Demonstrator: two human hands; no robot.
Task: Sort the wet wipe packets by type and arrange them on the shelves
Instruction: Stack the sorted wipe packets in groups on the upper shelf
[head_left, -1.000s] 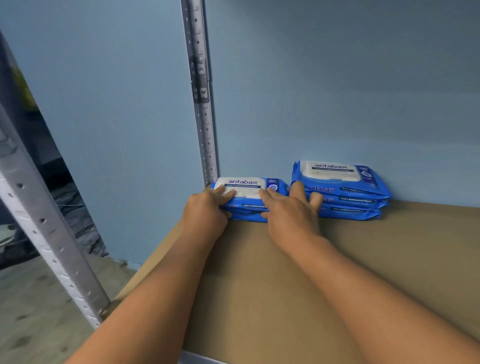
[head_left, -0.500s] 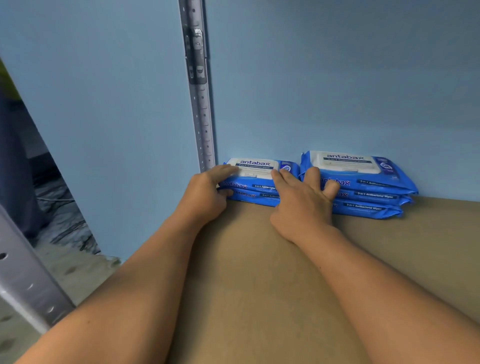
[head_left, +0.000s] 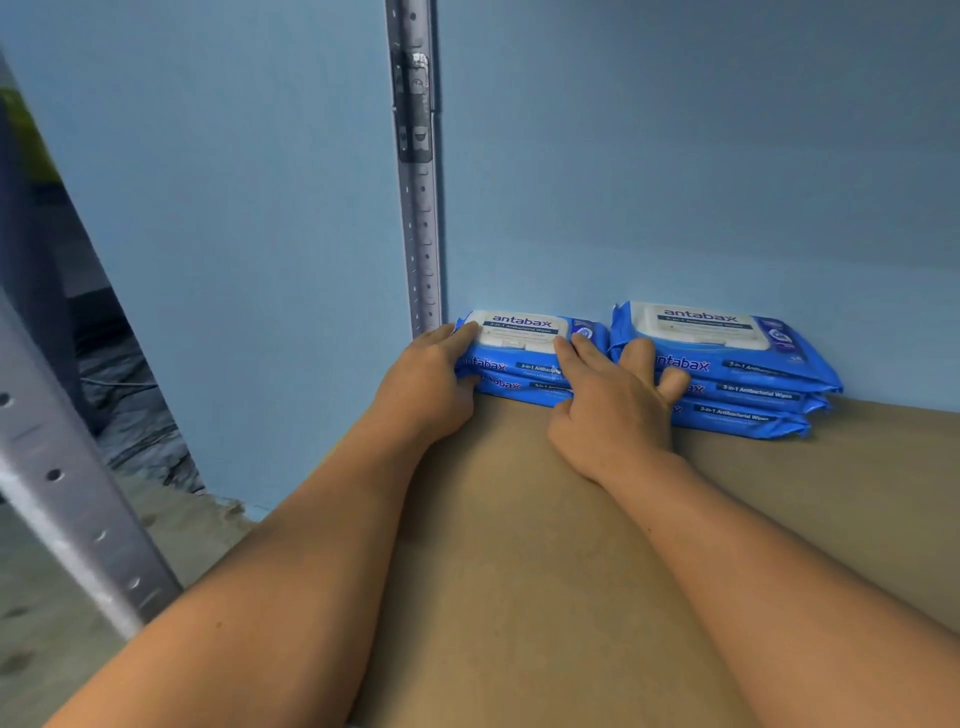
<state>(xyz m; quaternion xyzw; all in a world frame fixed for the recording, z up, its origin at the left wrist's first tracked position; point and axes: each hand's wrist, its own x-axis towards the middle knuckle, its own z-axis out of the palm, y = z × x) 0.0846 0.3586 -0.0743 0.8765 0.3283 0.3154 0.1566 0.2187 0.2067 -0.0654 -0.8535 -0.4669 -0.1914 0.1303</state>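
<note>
The left stack (head_left: 524, 364) nearer the wall (head_left: 675, 208)

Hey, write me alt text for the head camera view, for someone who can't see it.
A person's left hand and right hand grip the left stack of two blue Antabax wet wipe packets in the back corner of a brown shelf, beside the right stack of three matching packets. A grey perforated upright and light blue wall stand behind.

Both bare forearms reach forward. The left grip (head_left: 431, 379) curls round the left end of the packet stack (head_left: 524, 358), fingers on top, thumb in front. The right grip (head_left: 608, 410) pinches the stack's right end, outer fingers splayed rightward.
</note>
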